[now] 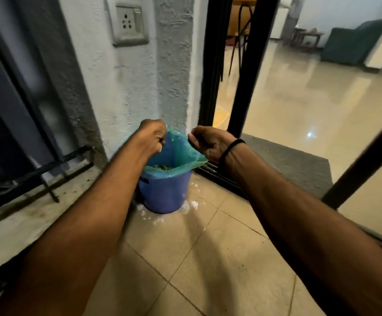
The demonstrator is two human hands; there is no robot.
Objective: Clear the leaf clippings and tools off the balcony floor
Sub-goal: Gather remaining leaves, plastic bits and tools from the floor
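A blue plastic bucket lined with a green bag stands on the tiled balcony floor in the corner by the wall. Brown leaf clippings lie inside the bag. My left hand is over the bucket's left rim, fingers curled and pinching the bag's upper edge. My right hand is at the bag's right side, fingers curled, gripping the bag's edge there. A black band sits on my right wrist.
White specks are scattered on the tiles around the bucket's base. A black sliding-door frame and track lie just right of the bucket, with a grey doormat beyond. A black metal grille runs along the left ledge.
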